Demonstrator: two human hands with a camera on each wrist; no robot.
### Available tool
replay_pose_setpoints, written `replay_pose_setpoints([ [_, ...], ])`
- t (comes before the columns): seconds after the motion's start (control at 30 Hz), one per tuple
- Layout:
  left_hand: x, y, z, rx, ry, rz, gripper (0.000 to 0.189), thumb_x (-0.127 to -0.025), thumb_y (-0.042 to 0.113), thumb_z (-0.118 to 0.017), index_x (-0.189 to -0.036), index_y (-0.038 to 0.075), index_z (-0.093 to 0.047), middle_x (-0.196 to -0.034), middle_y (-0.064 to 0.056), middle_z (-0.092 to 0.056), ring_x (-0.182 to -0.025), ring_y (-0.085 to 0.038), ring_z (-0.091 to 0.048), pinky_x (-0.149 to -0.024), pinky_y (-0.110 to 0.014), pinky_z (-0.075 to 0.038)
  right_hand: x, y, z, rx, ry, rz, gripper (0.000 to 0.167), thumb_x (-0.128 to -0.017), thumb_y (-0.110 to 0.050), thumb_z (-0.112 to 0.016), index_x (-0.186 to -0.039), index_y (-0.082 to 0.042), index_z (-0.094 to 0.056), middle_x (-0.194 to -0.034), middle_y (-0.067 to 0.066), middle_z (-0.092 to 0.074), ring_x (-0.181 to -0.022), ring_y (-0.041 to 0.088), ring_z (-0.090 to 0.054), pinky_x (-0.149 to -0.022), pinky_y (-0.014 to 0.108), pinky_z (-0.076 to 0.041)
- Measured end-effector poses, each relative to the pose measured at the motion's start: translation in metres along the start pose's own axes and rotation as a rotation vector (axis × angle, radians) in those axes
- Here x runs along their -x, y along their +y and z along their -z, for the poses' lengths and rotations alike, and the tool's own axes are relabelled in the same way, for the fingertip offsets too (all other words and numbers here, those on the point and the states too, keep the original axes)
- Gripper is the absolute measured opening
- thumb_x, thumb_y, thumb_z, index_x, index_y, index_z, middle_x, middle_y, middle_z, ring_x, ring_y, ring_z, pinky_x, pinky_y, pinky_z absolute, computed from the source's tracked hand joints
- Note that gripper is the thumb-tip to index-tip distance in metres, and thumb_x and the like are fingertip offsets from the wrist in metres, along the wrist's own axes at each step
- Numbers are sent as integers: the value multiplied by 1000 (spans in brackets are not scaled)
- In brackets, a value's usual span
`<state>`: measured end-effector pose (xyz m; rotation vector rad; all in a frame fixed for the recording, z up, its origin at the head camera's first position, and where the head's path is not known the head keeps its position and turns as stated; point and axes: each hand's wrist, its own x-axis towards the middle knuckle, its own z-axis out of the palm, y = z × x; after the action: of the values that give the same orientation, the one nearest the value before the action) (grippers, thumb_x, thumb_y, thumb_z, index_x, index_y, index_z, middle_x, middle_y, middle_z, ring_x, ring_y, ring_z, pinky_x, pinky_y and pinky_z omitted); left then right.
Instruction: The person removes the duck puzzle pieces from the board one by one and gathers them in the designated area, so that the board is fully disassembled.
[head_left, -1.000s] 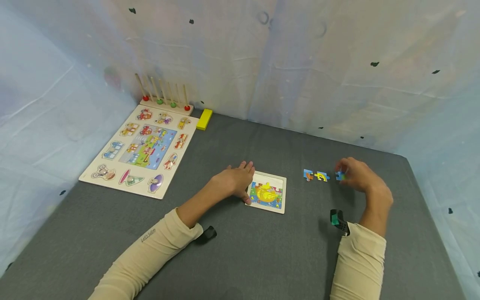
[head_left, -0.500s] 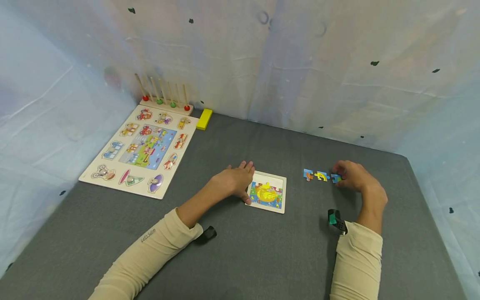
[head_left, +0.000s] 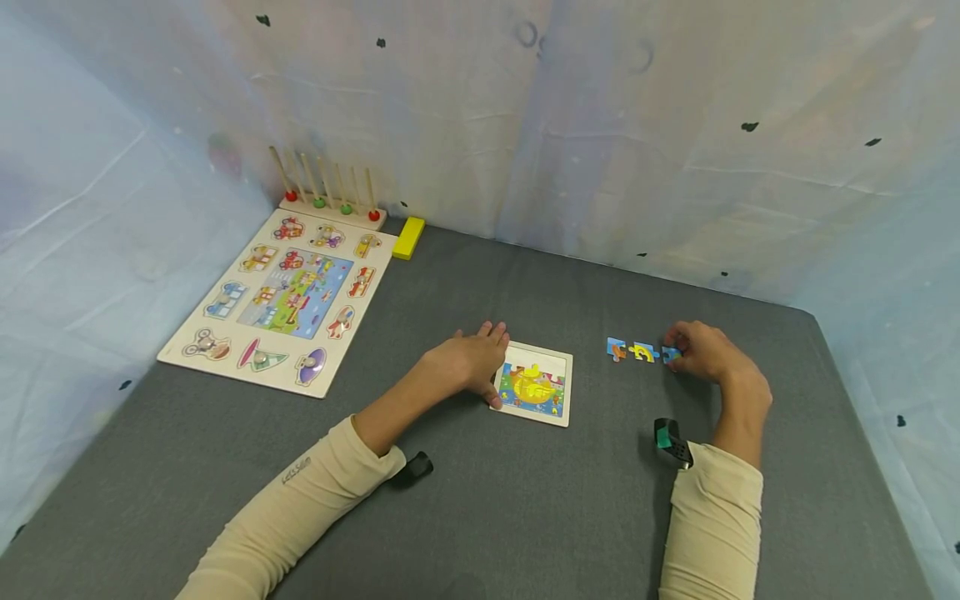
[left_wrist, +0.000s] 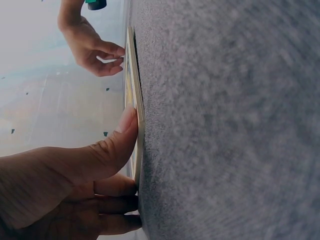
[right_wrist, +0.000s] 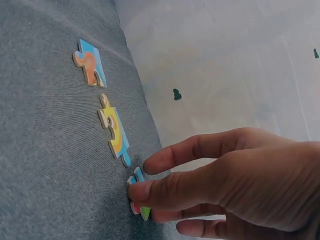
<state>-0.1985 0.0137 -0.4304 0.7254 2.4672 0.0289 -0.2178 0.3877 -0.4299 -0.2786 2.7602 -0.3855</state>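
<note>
My left hand point(head_left: 471, 362) rests at the left side of a small wooden-framed jigsaw puzzle point(head_left: 557, 417), fingers extended. In the left wrist view its thumb point(left_wrist: 127, 122) presses on the rim. A yellow picture fills the lower part of the frame; a pale strip shows along its top. Off to the right, my right hand point(head_left: 708, 354) pinches a blue and green puzzle piece point(right_wrist: 144, 212) between thumb and fingers, low over the table; the thumb hides part of it. Left of that piece lie a yellow puzzle piece point(head_left: 643, 352) and a blue and orange puzzle piece point(head_left: 617, 348).
At the left lies a large wooden peg puzzle board point(head_left: 183, 354) with vehicle and toy shapes. Behind it stands a pegged bead rack point(head_left: 337, 215), with a yellow block point(head_left: 408, 238) beside it. A pale curtain point(head_left: 480, 125) hangs around the grey table point(head_left: 480, 517).
My right hand has moved slightly left and nearer with its puzzle piece, bringing it close to the yellow one. My left hand and the framed puzzle have stayed put.
</note>
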Motion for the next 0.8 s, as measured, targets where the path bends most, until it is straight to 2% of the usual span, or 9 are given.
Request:
replay_pose_setpoints([
  [0.2, -1, -1, 0, -8, 6, -3, 113, -87, 51, -81, -167, 2, -17, -177, -13, -7, -166, -33, -11, -127, -62, -28, 2, -2, 4, 0, -12, -2, 37, -90, -5, -76, -122, 9, -62, -109, 32, -65, -96, 41, -65, -82, 57, -53],
  [0.33, -2, -1, -1, -15, 9, -5, 113, -87, 52, -80, -167, 2, -18, -177, -13, -8, -165, -33, -12, -127, -62, -29, 6, -9, 8, 24, 16, 28, 39, -93, -10, -75, -124, 9, -61, -109, 32, -60, -95, 40, -62, -80, 56, -51],
  [0.53, -3, -1, -2, -3, -4, -6, 113, -87, 52, -80, -167, 3, -16, -178, -12, -6, -166, -32, -9, -128, -61, -27, 11, -33, 14, 7, 35, 79, 39, -99, -15, -70, -130, 6, -59, -121, 33, -58, -108, 45, -60, -87, 59, -51],
  [0.67, -3, -2, -2, 0, -7, -6, 113, -87, 52, -80, -167, 4, -15, -178, -12, -4, -166, -32, -8, -128, -61, -27, 11, -53, 19, -14, 33, 128, 37, -98, -14, -70, -130, 4, -61, -112, 25, -64, -99, 35, -63, -84, 53, -53],
  [0.8, -3, -2, -2, -13, -3, -6, 113, -88, 52, -79, -167, 3, -16, -178, -12, -5, -166, -32, -9, -128, -61, -28, 8, -71, 20, -42, 7, 177, 36, -99, -14, -70, -129, 4, -61, -101, 16, -68, -85, 21, -63, -75, 41, -53],
])
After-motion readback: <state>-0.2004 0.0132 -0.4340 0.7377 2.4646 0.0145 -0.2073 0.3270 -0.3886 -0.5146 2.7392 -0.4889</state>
